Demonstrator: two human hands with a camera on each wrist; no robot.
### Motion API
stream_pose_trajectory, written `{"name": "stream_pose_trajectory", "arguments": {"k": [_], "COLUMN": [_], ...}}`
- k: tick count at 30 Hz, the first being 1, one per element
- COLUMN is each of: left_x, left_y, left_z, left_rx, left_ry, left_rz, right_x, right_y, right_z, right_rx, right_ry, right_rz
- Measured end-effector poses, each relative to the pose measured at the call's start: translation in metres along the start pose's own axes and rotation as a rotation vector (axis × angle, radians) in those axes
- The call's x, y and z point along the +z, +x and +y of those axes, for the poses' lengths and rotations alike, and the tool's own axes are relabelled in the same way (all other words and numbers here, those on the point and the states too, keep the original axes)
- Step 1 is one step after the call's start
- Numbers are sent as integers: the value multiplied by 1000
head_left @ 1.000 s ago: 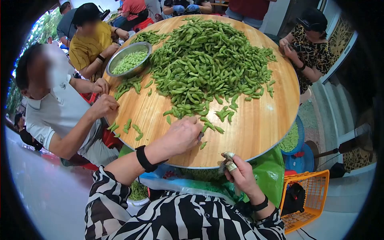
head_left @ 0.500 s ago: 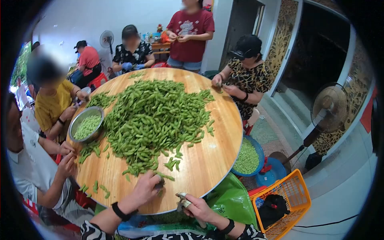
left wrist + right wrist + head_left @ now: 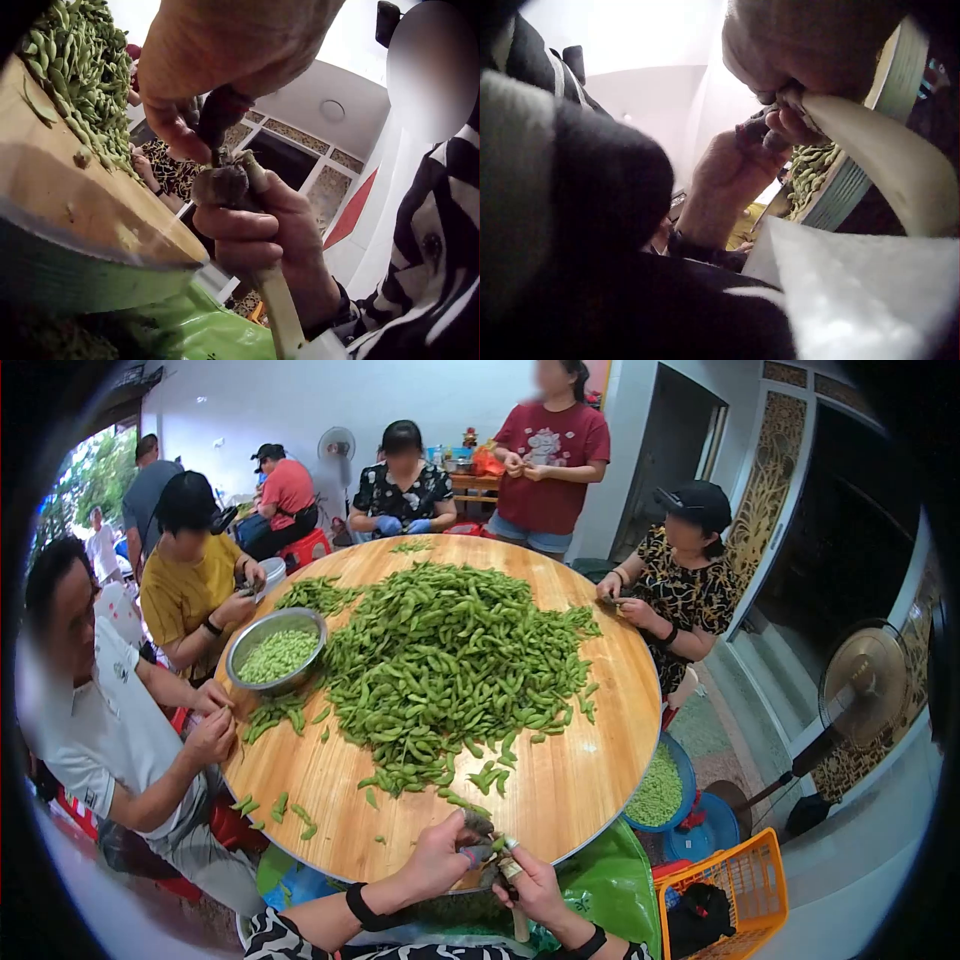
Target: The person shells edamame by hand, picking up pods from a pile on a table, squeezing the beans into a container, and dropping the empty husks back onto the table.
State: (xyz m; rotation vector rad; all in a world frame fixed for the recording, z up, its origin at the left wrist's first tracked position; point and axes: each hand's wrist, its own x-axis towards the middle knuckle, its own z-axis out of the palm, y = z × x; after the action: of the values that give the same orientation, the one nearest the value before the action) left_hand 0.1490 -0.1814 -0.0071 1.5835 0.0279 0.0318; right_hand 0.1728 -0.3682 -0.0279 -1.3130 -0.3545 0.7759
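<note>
My left hand [image 3: 435, 857], with dark coverings on its fingertips, meets my right hand just over the near table edge. Its thumb and fingers pinch a small green soybean pod [image 3: 497, 844], mostly hidden between the hands. Greenish-white tape wraps the thumb of my right hand [image 3: 540, 890], and a dark covering sits on its index finger [image 3: 221, 186]. The other right fingers curl round a pale, flat handle-like piece [image 3: 276, 311] that sticks out below the fist; its upper end is hidden. Beyond the hands rises a big heap of soybean pods [image 3: 450, 660].
The round wooden table [image 3: 570, 790] has loose pods [image 3: 300, 818] at its left edge. A metal bowl [image 3: 243, 678] holds shelled beans. Blue basins [image 3: 684, 755] and an orange crate [image 3: 772, 870] stand at right, beside green plastic sheeting [image 3: 615, 890]. Several people surround the table.
My left hand has drawn back from the near edge of the heap to my right hand, and the two now meet. The head view has tilted up and shifted.
</note>
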Motion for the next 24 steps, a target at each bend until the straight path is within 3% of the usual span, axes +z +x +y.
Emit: {"name": "stream_pose_trajectory", "arguments": {"k": [8,14,20,22,24], "left_x": [-9,-11,-8,-9,-8], "left_y": [2,-2,-9,-4,-3], "left_z": [-21,-20,-13,-19,-22], "left_rx": [-91,-63,154,130,40], "left_ry": [6,-1,331,286,-56], "left_rz": [-37,-24,51,54,53], "right_x": [6,7,6,4,3], "right_y": [3,7,12,12,6], "right_z": [-6,-5,-2,5,-9], "right_rx": [-31,-17,8,-24,-73], "right_ry": [63,132,-50,-49,-163], "right_rz": [-24,-5,93,131,93]}}
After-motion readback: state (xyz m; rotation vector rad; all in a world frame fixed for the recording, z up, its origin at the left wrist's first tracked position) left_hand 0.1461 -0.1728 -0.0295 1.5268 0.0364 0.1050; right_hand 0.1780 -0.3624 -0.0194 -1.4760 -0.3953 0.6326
